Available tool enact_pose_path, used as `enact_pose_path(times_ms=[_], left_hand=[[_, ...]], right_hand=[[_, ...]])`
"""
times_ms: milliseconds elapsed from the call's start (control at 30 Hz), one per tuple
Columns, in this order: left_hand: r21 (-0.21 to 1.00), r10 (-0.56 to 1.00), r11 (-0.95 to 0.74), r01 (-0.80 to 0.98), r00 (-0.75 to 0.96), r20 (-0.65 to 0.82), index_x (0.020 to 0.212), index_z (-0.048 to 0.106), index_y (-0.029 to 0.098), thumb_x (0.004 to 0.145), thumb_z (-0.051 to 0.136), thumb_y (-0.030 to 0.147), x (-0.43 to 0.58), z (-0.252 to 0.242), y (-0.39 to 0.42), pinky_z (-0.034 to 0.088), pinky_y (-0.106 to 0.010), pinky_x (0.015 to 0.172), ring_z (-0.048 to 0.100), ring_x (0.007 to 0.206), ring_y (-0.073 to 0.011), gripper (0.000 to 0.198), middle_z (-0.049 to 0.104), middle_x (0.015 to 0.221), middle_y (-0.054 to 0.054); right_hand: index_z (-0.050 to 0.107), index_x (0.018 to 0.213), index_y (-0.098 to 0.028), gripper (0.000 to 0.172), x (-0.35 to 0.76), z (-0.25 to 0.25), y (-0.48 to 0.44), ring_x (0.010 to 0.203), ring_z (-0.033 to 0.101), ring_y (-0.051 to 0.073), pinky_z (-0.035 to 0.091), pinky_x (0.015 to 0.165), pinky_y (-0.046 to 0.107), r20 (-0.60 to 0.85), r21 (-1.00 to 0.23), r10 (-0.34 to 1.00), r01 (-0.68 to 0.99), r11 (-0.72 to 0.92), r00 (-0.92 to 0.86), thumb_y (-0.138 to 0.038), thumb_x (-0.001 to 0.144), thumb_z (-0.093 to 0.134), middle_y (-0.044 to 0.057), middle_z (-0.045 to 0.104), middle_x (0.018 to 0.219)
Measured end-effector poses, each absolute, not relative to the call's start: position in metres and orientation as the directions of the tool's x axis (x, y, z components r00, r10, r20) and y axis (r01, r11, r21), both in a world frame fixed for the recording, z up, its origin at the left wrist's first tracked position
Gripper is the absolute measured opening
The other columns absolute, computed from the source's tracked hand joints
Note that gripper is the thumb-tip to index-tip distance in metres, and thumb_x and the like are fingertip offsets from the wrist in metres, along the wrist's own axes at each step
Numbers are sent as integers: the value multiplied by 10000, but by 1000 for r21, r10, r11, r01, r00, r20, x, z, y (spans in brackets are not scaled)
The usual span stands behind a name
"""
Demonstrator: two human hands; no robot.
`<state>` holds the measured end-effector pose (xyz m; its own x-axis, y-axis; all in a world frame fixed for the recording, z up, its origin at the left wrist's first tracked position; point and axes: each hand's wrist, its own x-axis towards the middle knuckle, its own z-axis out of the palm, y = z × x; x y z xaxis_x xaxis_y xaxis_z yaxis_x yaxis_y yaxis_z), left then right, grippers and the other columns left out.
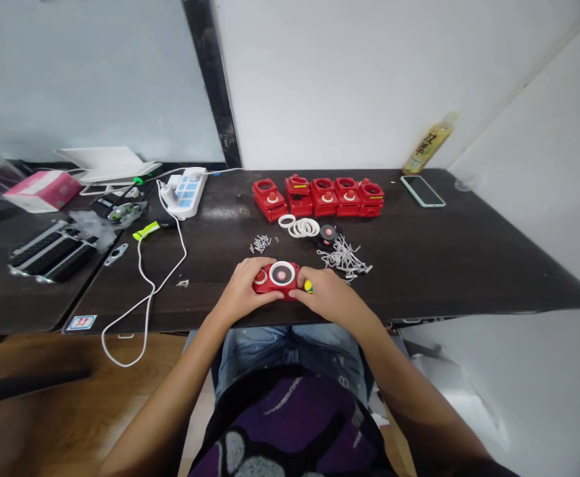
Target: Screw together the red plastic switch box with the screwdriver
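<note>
While hands [244, 288] hold a red case [273, 286], screws [260, 244] and rings [304, 228] lie beyond.

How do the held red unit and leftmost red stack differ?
The held red unit has a white ring around a dark disc; the leftmost red stack shows no ring at its top opening. Left hand and right hand touch the held red unit; the leftmost red stack stands untouched. Both are red.
</note>
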<state>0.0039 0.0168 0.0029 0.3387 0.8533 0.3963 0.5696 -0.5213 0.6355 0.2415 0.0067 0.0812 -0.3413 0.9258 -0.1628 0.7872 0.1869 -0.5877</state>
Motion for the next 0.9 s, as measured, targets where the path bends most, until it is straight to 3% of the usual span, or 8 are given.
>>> enact_pose_path(times_ms=[167,267,467,567,733,900], left_hand=[[632,858,-514,580,330,394,1316,611,250,797,899,471,5,3,17,510,-434,1001,655,1142,-293,634,707,1268,-87],[633,862,-506,586,320,393,1314,609,249,795,905,454,5,3,17,505,-441,1006,653,1144,-294,631,708,1261,-85],[648,865,-501,573,316,389,1311,601,256,799,901,454,5,3,17,507,-437,996,655,1129,-286,626,709,1254,-79],[644,860,-509,571,320,396,1317,595,260,797,902,459,5,2,18,499,-445,1013,650,1158,-293,636,703,1278,-83],[646,863,-504,573,315,395,1327,593,263,800,896,468,6,-1,19,500,-451,1020,647,1174,-301,641,704,1278,-86],[649,863,-504,569,308,400,1337,586,261,805,897,454,7,-2,18,496,-464,1035,640,1190,-301,647,704,1291,-91]], right_hand=[[656,926,-227,19,242,79,6,908,684,216,412,797,303,-109,-572,902,769,287,-417,-218,943,654,39,772,970],[664,987,-234,97,245,80,4,944,691,211,419,832,302,-73,-575,896,753,321,-438,-172,958,596,40,770,1000],[647,943,-227,119,242,78,5,879,673,220,398,750,300,-123,-565,922,790,239,-367,-325,923,712,50,754,950],[628,850,-217,91,240,76,8,892,664,205,405,786,305,-84,-582,921,768,265,-381,-243,925,674,45,744,957],[629,854,-202,89,239,72,6,921,660,203,419,819,310,-42,-578,914,756,308,-404,-154,922,596,57,732,970],[644,894,-205,53,236,71,5,958,674,223,439,830,316,-63,-578,942,781,236,-331,-231,892,690,66,745,1038]])
